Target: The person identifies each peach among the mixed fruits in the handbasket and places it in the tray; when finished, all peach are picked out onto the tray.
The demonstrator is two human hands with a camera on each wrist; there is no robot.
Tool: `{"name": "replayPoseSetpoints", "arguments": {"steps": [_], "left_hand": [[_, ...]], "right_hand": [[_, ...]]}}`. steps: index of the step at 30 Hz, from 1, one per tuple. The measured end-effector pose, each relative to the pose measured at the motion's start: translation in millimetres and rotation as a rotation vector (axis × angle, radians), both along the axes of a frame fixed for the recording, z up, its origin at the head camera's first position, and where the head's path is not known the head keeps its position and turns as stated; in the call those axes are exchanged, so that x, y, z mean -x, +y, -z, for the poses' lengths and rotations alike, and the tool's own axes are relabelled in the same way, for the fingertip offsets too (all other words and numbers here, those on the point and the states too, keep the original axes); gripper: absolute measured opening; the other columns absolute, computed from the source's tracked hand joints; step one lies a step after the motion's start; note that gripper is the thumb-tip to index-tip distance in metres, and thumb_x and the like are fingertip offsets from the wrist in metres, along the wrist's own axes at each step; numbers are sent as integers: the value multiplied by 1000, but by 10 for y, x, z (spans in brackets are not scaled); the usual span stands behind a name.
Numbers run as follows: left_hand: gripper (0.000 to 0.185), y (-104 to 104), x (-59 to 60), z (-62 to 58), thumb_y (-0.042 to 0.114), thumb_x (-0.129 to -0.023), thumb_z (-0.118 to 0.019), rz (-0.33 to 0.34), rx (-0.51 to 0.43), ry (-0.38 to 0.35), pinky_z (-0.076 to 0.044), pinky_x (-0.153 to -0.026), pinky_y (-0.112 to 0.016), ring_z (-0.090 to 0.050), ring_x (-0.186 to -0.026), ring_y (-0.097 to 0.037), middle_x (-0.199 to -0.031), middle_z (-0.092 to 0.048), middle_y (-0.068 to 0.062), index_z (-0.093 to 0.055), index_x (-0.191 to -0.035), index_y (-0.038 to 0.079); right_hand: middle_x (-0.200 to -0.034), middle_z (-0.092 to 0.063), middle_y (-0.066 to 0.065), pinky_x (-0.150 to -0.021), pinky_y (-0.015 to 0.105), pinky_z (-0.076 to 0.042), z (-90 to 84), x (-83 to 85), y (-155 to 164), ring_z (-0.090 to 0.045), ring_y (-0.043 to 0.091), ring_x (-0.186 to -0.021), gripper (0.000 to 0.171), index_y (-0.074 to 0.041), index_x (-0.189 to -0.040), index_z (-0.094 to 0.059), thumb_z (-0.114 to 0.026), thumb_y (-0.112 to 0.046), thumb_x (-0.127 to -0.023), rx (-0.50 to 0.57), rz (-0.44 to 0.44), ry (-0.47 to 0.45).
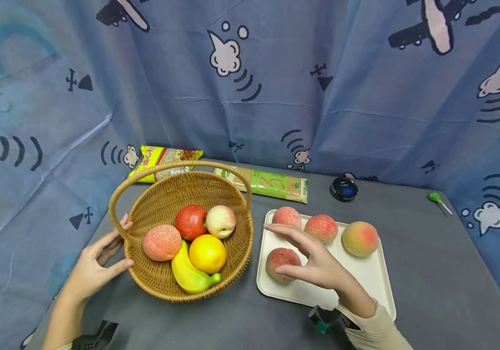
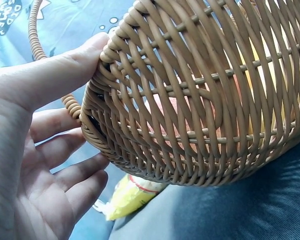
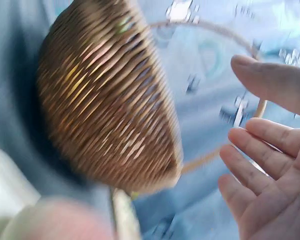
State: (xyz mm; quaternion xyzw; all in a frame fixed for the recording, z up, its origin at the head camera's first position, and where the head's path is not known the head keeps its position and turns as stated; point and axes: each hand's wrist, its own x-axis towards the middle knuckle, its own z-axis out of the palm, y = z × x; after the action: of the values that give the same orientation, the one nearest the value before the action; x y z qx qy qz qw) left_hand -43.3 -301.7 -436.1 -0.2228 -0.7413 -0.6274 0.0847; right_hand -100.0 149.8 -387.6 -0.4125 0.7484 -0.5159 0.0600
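Note:
My left hand (image 1: pixel 90 268) touches the left side of a wicker basket (image 1: pixel 245 243), thumb at the rim (image 2: pixel 97 47) and fingers beside the handle's base. The basket holds a peach (image 1: pixel 162 242), a red apple (image 1: pixel 190 222), a pale peach (image 1: pixel 221 221), an orange (image 1: pixel 208 254) and a banana (image 1: pixel 188 274). My right hand (image 1: pixel 315 257) hovers over the left part of a white tray (image 1: pixel 359 277), fingers extended and nothing held. Below it sits a dark red peach (image 1: pixel 278 262), partly covered. Other peaches on the tray are two pinkish ones (image 1: pixel 321 228) and a yellow-red one (image 1: pixel 360 238).
Behind the basket lie a yellow food bag (image 1: pixel 169 156) and a long packet of noodles (image 1: pixel 276 184). A round dark tin (image 1: pixel 344 188) stands beyond the tray. Far right is a small green-headed utensil (image 1: pixel 439 200). A blue patterned curtain (image 1: pixel 267 87) hangs behind the table.

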Motion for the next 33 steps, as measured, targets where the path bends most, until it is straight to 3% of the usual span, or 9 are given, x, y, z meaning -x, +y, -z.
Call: {"name": "replayPoseSetpoints", "arguments": {"steps": [4, 9, 12, 15, 18, 25, 29, 33], "left_hand": [[69, -6, 13, 28, -25, -74, -63, 19, -24, 37, -35, -109, -15, -32, -140, -12, -155, -22, -22, -34, -137, -19], [69, -14, 18, 37, -24, -74, -63, 15, -19, 29, -34, -109, -15, -31, -141, -11, -155, -21, -23, -34, -137, -18], [69, -14, 11, 25, -24, -75, -63, 2, -5, 18, -34, -109, -15, -31, -141, -11, -155, -21, -23, -35, -138, -18], [70, -5, -4, 2, -24, -75, -63, -24, 20, -17, -34, -109, -15, -31, -141, -11, -155, -21, -22, -36, -139, -15], [71, 7, -26, -8, -23, -75, -64, -44, 36, -53, -34, -109, -15, -30, -141, -10, -156, -21, -19, -36, -140, -13], [71, 2, -22, 3, -24, -75, -64, -28, 27, -31, -34, -110, -16, -30, -141, -10, -155, -20, -21, -35, -139, -15], [73, -7, -27, -5, -23, -75, -64, -57, 63, -81, -33, -110, -16, -29, -141, -9, -156, -19, -19, -36, -141, -11], [73, -7, -32, -1, -22, -75, -64, -62, 85, -76, -34, -109, -14, -30, -141, -8, -157, -20, -17, -36, -141, -11]], "right_hand": [[-143, -46, 11, -115, 27, -33, -262, 62, -254, -40, 15, -136, 72, -5, -140, -43, -76, 0, -77, 13, -101, 19], [-142, -47, 14, -111, 32, -40, -474, 187, -655, -43, 19, -133, 71, -1, -138, -44, -78, -4, -76, 9, -221, 102], [-142, -47, 11, -109, 32, -41, -553, 277, -910, -45, 18, -131, 69, -2, -139, -45, -78, -9, -78, -64, -273, 140], [-142, -47, 7, -111, 29, -39, -596, 375, -1163, -45, 16, -131, 69, -5, -140, -43, -77, -16, -80, -170, -316, 121], [-143, -47, 5, -109, 25, -39, -604, 459, -1400, -46, 15, -129, 71, -8, -142, -42, -76, -23, -82, -283, -329, 93], [-146, -44, 4, -113, 22, -32, -547, 617, -1876, -41, 15, -134, 73, -9, -143, -39, -75, -27, -82, -462, -360, 55], [-147, -43, 4, -112, 19, -32, -442, 716, -2107, -40, 14, -135, 73, -10, -144, -38, -74, -26, -83, -571, -383, 34], [-146, -45, 3, -108, 15, -34, -283, 781, -2271, -42, 12, -133, 70, -11, -143, -41, -73, -22, -82, -635, -405, -29]]}}
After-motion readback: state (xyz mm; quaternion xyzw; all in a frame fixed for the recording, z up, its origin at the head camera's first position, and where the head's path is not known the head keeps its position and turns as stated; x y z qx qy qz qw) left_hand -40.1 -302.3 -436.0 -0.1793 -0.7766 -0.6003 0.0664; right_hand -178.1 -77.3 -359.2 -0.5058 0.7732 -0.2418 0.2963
